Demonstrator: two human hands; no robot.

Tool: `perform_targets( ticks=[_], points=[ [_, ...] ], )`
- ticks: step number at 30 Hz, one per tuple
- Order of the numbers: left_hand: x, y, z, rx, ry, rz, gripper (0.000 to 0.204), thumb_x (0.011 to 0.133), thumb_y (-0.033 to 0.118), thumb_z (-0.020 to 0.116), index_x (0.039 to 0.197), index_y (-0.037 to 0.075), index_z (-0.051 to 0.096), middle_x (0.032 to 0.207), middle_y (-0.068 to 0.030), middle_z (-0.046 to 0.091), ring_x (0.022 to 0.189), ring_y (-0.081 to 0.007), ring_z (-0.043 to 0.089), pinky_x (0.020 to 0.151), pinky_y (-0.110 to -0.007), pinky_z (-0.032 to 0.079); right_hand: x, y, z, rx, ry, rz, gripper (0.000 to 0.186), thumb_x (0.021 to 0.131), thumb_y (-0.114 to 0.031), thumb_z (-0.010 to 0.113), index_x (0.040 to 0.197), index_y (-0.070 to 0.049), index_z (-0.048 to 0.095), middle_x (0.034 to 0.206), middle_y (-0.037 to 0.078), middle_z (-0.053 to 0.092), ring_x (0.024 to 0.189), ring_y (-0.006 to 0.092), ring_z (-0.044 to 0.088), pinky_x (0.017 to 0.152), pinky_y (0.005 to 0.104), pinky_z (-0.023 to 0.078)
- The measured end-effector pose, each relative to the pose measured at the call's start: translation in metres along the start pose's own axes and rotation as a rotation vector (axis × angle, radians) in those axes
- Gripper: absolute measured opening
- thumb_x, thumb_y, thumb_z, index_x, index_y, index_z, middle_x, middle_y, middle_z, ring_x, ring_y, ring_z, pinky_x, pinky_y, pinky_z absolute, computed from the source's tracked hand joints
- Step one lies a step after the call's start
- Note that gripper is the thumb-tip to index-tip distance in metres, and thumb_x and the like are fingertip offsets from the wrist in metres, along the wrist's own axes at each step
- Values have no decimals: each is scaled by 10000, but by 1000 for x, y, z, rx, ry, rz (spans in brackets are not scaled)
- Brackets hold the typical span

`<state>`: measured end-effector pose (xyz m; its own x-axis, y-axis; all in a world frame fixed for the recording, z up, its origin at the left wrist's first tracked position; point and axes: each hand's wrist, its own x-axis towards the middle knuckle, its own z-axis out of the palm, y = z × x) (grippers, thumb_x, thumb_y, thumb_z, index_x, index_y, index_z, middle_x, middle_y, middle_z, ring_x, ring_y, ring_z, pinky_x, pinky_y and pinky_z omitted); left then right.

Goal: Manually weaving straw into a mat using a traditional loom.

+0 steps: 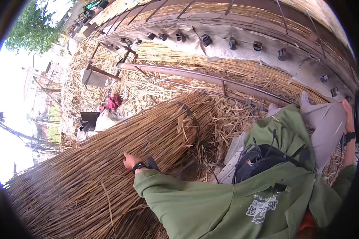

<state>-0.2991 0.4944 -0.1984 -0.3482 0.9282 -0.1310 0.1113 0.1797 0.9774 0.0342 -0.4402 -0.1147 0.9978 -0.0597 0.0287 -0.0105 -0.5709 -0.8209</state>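
Note:
I sit in a green jacket with a black pouch (259, 167) at my waist. At the lower left lies a long bundle of thin brown reeds (71, 179), crossed by a dark band (189, 115) near its upper end. My left hand (131, 161) is on the bundle, fingers curled against the reeds, their tips hard to make out. At the far right my right hand (346, 111) lies on my raised grey-trousered knee, fingers apart and holding nothing visible. Dark devices are strapped on both wrists.
A long metal rail (171, 71) runs behind the bundle, before pale cloth (219, 36) carrying several dark clamp-like pieces and more reeds. Loose straw (223, 127) covers the ground. A grey board (93, 77) on a frame, dark red cloth (111, 103) and a tree (36, 28) are further left.

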Motion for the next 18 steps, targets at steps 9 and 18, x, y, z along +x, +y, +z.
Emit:
perform_targets(
  ticks=[9,18],
  points=[
    [-22,45,10,191,219,-120,392,815,330,698,863,-38,570,873,-128,641,748,-249,599,632,-361,495,-20,10,-15,56,5,18,346,944,-370,467,930,-43,576,955,19,566,943,109,490,889,235,337],
    [-94,-18,-28,-93,-236,254,202,891,198,549,966,11,559,1101,-94,555,981,-197,511,788,-344,442,-14,-7,-1,178,-92,32,343,941,-364,496,963,-40,610,997,31,596,938,113,514,858,239,391]
  ],
)
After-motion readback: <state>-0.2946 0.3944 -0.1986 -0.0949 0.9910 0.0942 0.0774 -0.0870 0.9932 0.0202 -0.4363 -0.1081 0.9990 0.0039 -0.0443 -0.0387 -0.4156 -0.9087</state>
